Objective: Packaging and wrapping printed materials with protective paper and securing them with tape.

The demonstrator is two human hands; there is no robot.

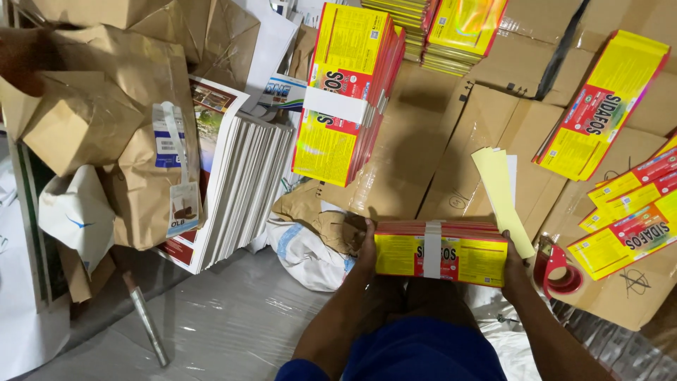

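Both hands clamp banded bundle of yellow-red flat cartons by its short ends, held level above lap. Left hand closed on left end, right hand closed on right end. Pale yellow paper strip sticks up just beside right hand. Red tape dispenser near right wrist, on flattened cardboard. Taller banded stack stands behind, leaning.

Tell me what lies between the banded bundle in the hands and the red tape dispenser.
In the head view, the right hand gripping the banded bundle, with pale yellow paper strips above it, sits before the red tape dispenser.
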